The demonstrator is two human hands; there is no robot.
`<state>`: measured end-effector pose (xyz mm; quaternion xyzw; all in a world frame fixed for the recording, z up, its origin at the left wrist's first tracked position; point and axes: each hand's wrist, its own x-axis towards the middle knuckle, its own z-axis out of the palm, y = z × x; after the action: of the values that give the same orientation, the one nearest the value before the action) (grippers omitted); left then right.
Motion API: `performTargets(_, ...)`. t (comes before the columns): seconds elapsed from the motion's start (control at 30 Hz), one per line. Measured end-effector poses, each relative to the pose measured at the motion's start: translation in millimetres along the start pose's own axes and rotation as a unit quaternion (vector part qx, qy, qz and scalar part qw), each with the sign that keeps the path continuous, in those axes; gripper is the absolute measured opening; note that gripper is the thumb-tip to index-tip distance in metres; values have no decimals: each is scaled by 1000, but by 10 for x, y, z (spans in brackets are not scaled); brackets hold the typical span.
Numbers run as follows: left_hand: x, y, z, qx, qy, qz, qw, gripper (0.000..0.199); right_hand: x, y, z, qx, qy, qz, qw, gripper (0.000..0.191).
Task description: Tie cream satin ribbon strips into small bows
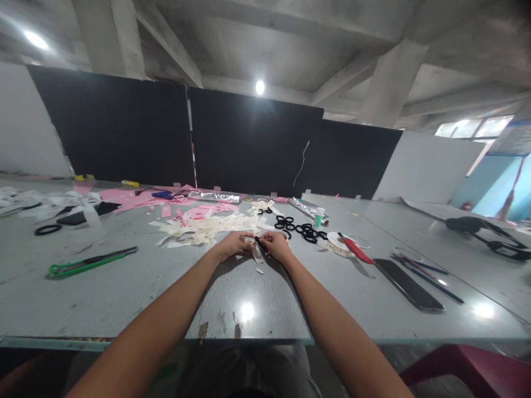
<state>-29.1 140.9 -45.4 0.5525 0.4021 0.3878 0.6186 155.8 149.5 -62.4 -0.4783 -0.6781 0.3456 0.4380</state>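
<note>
Middle of the grey table (103,298), black piece (259,241) and pale strip (256,254) between left hand (235,246) and right hand (274,244).
Left's fingers are curled in, pinching the strip; right's got the black piece nipped in its fingertips. Cream scraps (194,228) sit just beyond, black rings (310,239) off to the right.

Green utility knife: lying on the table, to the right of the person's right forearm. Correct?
Wrong side. The head view shows the green utility knife to the left of the person's left forearm. It does lie on the table.
</note>
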Motion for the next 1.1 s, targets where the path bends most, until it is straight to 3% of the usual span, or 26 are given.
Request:
performTargets(0.3,-63,59,48,11,21,-3,1000,52,-47,-121,-130,-176,81,-137,972,13)
performTargets(0.5,-69,56,44,27,0,12,1000,39,-75,-117,-74,-242,43,-142,959,9)
performTargets(0.77,-58,58,24,14,-20,18,1000,31,-118,-167,-47,-327,47,-148,932,7)
performTargets(1.1,39,-59,26,36,26,37,998,30,-153,-231,-1,-381,32,-186,905,9)
